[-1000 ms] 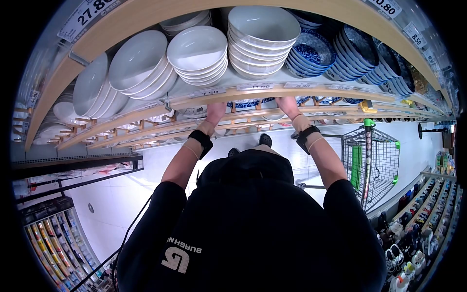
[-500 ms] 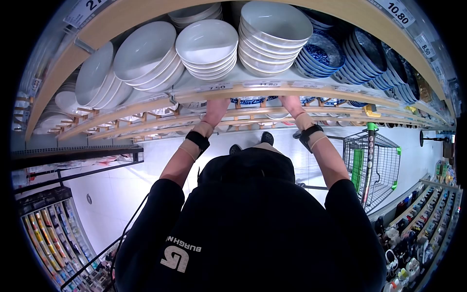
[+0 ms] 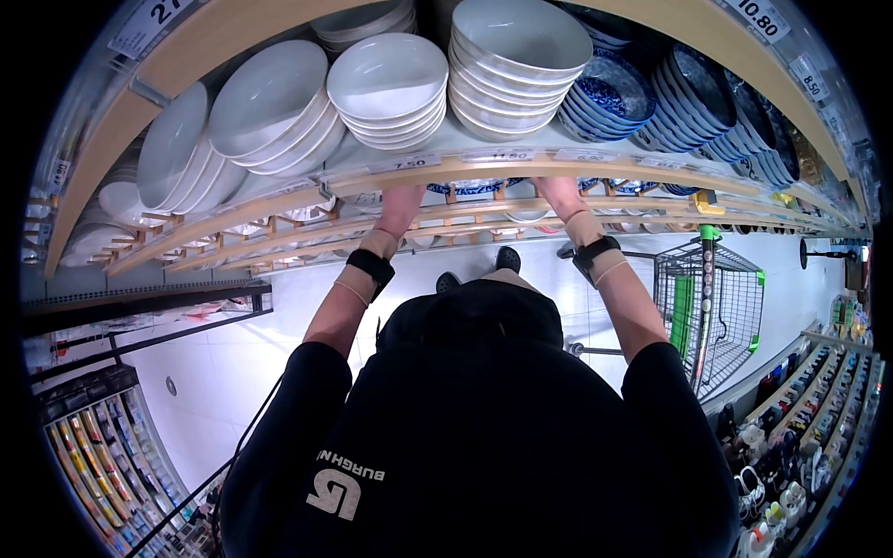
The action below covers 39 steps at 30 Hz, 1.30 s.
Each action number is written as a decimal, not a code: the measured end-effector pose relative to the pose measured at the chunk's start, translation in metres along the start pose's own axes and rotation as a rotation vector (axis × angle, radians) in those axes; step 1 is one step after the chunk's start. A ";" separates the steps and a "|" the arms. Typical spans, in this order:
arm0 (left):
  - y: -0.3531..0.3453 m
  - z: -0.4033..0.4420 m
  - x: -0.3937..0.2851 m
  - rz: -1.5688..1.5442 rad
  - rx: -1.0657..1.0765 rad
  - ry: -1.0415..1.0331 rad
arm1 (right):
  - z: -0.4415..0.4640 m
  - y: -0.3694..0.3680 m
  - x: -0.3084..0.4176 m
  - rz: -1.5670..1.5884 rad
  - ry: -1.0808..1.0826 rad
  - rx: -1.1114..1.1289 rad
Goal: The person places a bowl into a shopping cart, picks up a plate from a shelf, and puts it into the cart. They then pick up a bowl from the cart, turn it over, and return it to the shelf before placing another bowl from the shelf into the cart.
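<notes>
My left hand point(image 3: 402, 206) reaches in beneath the front edge of the bowl shelf point(image 3: 521, 167). My right hand point(image 3: 561, 195) does the same farther right, at about the same depth. The shelf edge hides the fingers of both, so their grip cannot be made out. Between the hands a strip of blue-and-white patterned dishes point(image 3: 476, 188) shows on the tier below. I cannot tell whether either hand touches them. Above the hands stand stacked white bowls point(image 3: 388, 84) and a taller white stack point(image 3: 516, 56).
Blue-patterned bowls point(image 3: 609, 93) fill the shelf's right part; tilted white bowls point(image 3: 270, 102) stand at left. A wire shopping cart point(image 3: 735, 307) with green trim stands to my right. More goods racks point(image 3: 819, 400) are behind on the right and at lower left point(image 3: 102, 456).
The view has shifted slightly, so the shelf and bowls sit a little farther left. My left hand has moved slightly left, widening the gap between the hands.
</notes>
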<state>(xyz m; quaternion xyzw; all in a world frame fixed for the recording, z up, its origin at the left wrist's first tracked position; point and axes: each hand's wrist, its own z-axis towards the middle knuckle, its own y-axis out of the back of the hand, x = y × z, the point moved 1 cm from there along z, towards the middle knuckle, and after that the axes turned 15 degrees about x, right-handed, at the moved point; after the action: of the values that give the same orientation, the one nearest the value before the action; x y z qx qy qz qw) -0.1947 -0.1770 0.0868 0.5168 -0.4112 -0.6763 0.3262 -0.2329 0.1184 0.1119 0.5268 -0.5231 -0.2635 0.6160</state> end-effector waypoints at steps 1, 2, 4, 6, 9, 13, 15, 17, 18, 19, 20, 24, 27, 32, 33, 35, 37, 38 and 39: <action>0.002 -0.001 -0.002 -0.038 -0.002 0.001 | 0.001 0.000 0.000 -0.012 -0.008 -0.002; 0.004 -0.001 -0.003 -0.075 -0.004 0.002 | 0.001 0.001 0.000 -0.023 -0.016 -0.004; 0.004 -0.001 -0.002 -0.084 0.026 0.024 | 0.001 -0.001 -0.002 0.002 -0.035 -0.019; 0.003 -0.002 0.000 -0.133 0.028 0.038 | 0.001 -0.002 -0.003 0.042 -0.070 -0.024; 0.002 -0.002 0.000 -0.217 -0.007 0.037 | 0.003 0.002 0.001 0.092 -0.119 -0.012; 0.007 -0.003 -0.002 -0.262 -0.014 0.017 | 0.001 0.007 0.005 0.012 -0.001 -0.108; 0.006 -0.005 -0.001 -0.231 0.007 0.008 | 0.001 0.003 0.002 -0.039 0.044 -0.159; 0.005 -0.001 0.003 -0.114 0.031 -0.003 | 0.004 0.003 0.000 -0.071 0.030 -0.153; 0.006 -0.001 0.003 -0.133 0.042 0.014 | 0.004 0.003 0.000 -0.069 0.027 -0.128; 0.006 0.000 0.003 -0.152 0.054 0.031 | 0.004 0.004 0.000 -0.066 0.023 -0.103; 0.007 0.001 0.002 -0.172 0.065 0.048 | 0.004 0.005 0.000 -0.064 0.019 -0.078; 0.000 0.001 0.009 -0.231 0.042 0.071 | 0.005 -0.006 -0.006 -0.018 0.014 -0.135; 0.000 0.003 0.010 -0.303 0.036 0.090 | 0.010 -0.015 -0.011 -0.013 0.016 -0.179; 0.010 0.002 0.003 -0.234 0.023 0.054 | 0.009 -0.010 -0.009 -0.131 0.004 -0.067; 0.009 0.002 0.003 -0.252 0.024 0.059 | 0.008 -0.007 -0.007 -0.087 -0.014 -0.060; 0.008 0.001 0.004 -0.289 0.024 0.073 | 0.007 -0.002 -0.003 -0.002 -0.045 -0.047; 0.007 0.000 0.004 -0.324 0.004 0.071 | 0.003 0.003 0.000 0.092 -0.070 -0.049; 0.007 0.000 0.004 -0.341 -0.008 0.072 | 0.001 0.005 0.003 0.138 -0.080 -0.050; 0.006 0.001 0.005 -0.308 -0.004 0.054 | 0.002 0.001 0.000 0.169 -0.085 -0.056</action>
<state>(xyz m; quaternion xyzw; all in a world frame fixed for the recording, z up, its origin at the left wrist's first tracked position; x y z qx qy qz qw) -0.1964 -0.1836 0.0905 0.5911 -0.3169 -0.7050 0.2306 -0.2351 0.1184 0.1127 0.4519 -0.5838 -0.2474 0.6275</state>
